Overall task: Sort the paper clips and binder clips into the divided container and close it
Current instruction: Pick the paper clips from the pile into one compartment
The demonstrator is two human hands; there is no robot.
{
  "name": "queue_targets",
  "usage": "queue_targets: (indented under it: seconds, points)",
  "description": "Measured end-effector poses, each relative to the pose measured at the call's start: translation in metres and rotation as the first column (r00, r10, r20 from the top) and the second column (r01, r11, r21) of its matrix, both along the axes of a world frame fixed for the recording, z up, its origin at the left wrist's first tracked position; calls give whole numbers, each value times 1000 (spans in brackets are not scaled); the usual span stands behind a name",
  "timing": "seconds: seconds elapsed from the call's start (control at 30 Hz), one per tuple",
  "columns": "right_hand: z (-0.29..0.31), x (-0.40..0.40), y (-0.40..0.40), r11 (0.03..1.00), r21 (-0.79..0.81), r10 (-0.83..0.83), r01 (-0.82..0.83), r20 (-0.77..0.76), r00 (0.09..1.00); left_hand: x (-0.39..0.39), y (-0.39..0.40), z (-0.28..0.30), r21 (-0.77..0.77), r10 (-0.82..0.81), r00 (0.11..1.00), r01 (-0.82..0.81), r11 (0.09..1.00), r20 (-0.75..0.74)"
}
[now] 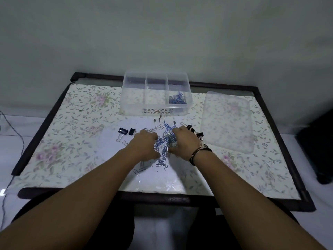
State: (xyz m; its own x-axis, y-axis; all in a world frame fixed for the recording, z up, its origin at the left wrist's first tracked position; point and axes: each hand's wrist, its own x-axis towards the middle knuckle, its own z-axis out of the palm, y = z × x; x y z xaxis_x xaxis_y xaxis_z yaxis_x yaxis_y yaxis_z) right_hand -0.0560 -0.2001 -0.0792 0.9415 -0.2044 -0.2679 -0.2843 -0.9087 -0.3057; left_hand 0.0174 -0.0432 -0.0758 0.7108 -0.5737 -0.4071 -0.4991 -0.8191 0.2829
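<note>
A loose heap of blue and silver paper clips [164, 141] lies in the middle of the table. My left hand [145, 146] and my right hand [183, 141] sit on either side of the heap with fingers curled into the clips. Black binder clips lie to the left [123, 131] and to the right [195, 131] of the heap. The clear divided container [155, 95] stands open at the back, with three compartments. Its right compartment holds several blue paper clips [177, 99]; the other two look bare. Its clear lid [227, 121] lies flat to the right.
The table [72, 123] has a floral cover and a dark raised frame [41, 127]. A cable [16, 134] runs along the floor at the left. A dark object [317, 150] stands off the table's right side. A wall rises right behind the container.
</note>
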Motion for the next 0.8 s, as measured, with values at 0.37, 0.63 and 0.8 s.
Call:
queue_targets:
  seconds: [0.37,0.63,0.8]
  points:
    - [-21,33,-14,983,-108,151,-149,12,988,12,-28,-17,-115,6,993,8,993,118]
    - [-9,33,-20,996,-5,84,-84,45,995,13,-31,-16,-167,68,987,-43,985,149]
    - [16,27,-33,991,123,-58,44,106,993,16,-25,2,-340,143,985,-102,935,97]
